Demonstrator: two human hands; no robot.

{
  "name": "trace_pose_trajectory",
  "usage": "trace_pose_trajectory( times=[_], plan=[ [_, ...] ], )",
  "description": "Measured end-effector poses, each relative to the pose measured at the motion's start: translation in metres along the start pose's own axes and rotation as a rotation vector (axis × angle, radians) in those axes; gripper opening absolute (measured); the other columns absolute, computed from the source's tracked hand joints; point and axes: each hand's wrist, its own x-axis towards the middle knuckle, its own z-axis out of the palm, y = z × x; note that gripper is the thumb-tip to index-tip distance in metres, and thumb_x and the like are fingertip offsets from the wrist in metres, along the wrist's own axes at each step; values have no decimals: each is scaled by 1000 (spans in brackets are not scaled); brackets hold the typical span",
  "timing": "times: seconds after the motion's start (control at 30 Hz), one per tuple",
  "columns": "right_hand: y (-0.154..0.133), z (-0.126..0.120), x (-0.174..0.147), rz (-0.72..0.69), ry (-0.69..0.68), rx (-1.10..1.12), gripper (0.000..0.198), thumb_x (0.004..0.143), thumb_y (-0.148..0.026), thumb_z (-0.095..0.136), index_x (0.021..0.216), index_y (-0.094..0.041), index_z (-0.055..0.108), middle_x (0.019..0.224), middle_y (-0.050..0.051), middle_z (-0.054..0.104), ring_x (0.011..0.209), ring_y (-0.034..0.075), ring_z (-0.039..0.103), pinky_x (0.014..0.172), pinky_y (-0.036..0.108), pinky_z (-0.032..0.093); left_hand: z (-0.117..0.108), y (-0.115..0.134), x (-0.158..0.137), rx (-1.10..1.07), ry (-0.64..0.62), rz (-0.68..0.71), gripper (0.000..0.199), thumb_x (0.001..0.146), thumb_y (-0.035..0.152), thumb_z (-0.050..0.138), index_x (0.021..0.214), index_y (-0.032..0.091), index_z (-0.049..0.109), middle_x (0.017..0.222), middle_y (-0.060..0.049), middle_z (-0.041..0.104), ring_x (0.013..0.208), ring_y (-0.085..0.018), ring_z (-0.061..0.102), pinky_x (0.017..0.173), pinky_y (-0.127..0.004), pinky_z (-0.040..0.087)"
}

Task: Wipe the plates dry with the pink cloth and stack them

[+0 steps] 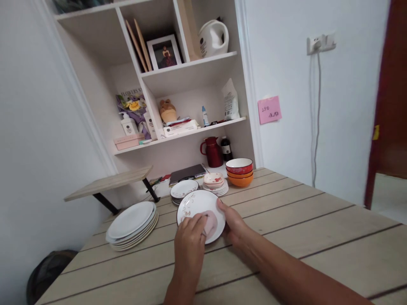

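A white plate [193,203] with a dark rim and a small floral print is tilted toward me above the table. My right hand [233,222] grips its right edge, the thumb on the rim and the other fingers hidden behind it. Fingers curled, my left hand [190,237] presses what looks like a pale pink cloth [211,223] against the plate's face; the cloth is partly covered by the fingers. Just behind the plate stands a stack of similar dark-rimmed plates [183,189].
Larger white plates [131,220] are stacked at the left. Small pink-patterned dishes [213,180] and red and orange bowls [240,173] stand at the back of the slatted table [305,228]. Behind are a red jug [213,152], a dark bottle [226,148] and a raised wooden shelf [110,184].
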Motion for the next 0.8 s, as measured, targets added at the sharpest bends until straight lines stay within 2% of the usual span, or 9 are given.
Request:
trace_pose_trajectory(
  times=[0.1,0.23,0.4,0.5,0.63,0.8],
  plan=[
    [10,4,-3,15,-61,-48,38,85,-48,58,105,-16,63,88,8,75,71,19,66,62,29,50,-2,3,1,29,-18,-30,47,76,1,52,114,25,66,115,-1,70,97,-21,61,83,-37,47],
    [27,6,-1,57,-43,-130,34,85,-48,56,102,-20,63,77,3,72,56,14,60,52,25,44,-4,0,3,111,-95,-190,40,81,6,54,114,26,66,117,-1,69,98,-23,61,81,-39,42],
    [34,3,2,63,-77,-163,37,86,-50,54,106,-20,62,82,4,73,60,15,62,57,28,48,-8,-11,6,224,-135,-447,29,87,18,53,112,24,67,110,-3,72,96,-24,61,82,-41,37],
    [31,2,3,72,-55,-167,39,86,-51,54,105,-19,62,89,7,74,64,17,65,59,30,50,-13,-17,4,280,-128,-514,27,88,20,53,111,24,67,103,-4,73,94,-24,61,81,-41,36],
    [16,0,5,49,46,-110,37,86,-49,54,103,-17,64,96,9,75,69,18,67,62,31,51,-17,-15,3,296,-124,-485,27,86,18,54,107,25,69,103,-4,73,93,-25,60,80,-41,36],
    [-9,-3,5,2,108,-68,42,85,-53,54,109,-19,62,102,9,74,78,20,69,65,31,52,-9,-4,4,77,-161,-261,40,79,5,52,111,24,68,112,-2,71,93,-22,59,83,-36,43]
  ],
)
